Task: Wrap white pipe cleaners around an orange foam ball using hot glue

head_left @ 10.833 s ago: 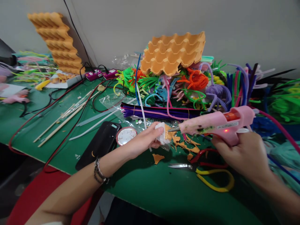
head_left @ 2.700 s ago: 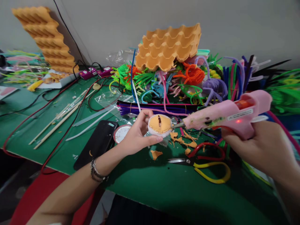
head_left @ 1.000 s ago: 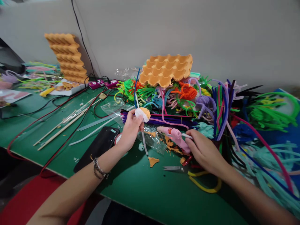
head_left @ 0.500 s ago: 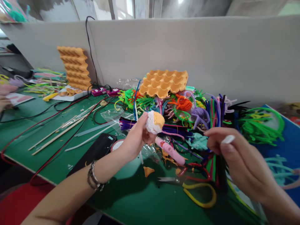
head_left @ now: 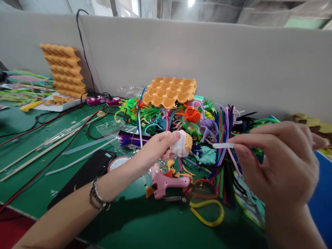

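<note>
My left hand (head_left: 166,143) is closed around a small orange cup-shaped piece (head_left: 188,143) wrapped in white fuzzy pipe cleaner (head_left: 180,144). Thumb and forefinger of my right hand (head_left: 275,162) pinch a short white pipe cleaner (head_left: 223,146), its free end pointing left toward the wrapped piece, with a gap between them. Below the hands, a pink glue gun (head_left: 168,182) lies on the table beside red-handled scissors (head_left: 202,188). A bent yellow pipe cleaner (head_left: 207,221) rests in front of the scissors.
An orange egg-tray sheet (head_left: 171,91) sits atop heaped coloured pipe cleaners (head_left: 190,114). Another egg-tray sheet (head_left: 64,71) leans against the grey partition (head_left: 220,62). A black phone (head_left: 83,180), wooden sticks (head_left: 46,148) and cables lie left on the green table (head_left: 124,214).
The view has swung right. My right hand has turned and come up, so the white pipe cleaner now points left. The pink glue gun lies at a different angle.
</note>
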`<action>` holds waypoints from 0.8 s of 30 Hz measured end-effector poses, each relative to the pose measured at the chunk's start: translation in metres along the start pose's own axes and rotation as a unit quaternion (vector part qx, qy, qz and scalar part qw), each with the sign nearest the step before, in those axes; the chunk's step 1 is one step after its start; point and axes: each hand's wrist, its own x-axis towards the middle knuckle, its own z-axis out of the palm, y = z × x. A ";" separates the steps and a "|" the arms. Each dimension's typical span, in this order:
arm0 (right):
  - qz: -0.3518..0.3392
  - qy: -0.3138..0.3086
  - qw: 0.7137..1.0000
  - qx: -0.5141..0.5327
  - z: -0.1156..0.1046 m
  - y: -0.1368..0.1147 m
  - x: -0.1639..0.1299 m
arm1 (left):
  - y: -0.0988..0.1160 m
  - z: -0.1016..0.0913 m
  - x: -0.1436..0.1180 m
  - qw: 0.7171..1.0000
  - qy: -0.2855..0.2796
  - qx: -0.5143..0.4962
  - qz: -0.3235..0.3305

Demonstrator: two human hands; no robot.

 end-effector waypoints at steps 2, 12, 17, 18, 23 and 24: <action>0.009 -0.004 0.999 0.036 0.000 0.001 0.001 | 0.000 0.002 0.002 1.000 -0.022 0.010 -0.014; -0.065 -0.048 0.993 0.083 0.002 0.011 0.004 | 0.025 0.012 0.013 0.994 -0.029 0.104 -0.007; -0.058 -0.023 0.996 0.062 0.008 0.009 0.003 | 0.025 0.014 0.013 0.988 0.002 0.157 0.013; -0.058 -0.020 0.996 0.058 0.009 0.008 0.003 | 0.025 0.015 0.012 0.985 0.001 0.173 0.011; -0.056 -0.005 0.997 0.061 0.013 0.006 0.004 | 0.026 0.017 0.010 0.976 -0.028 0.214 0.007; -0.056 -0.006 0.996 0.062 0.013 0.006 0.004 | 0.026 0.017 0.010 0.975 -0.029 0.220 0.008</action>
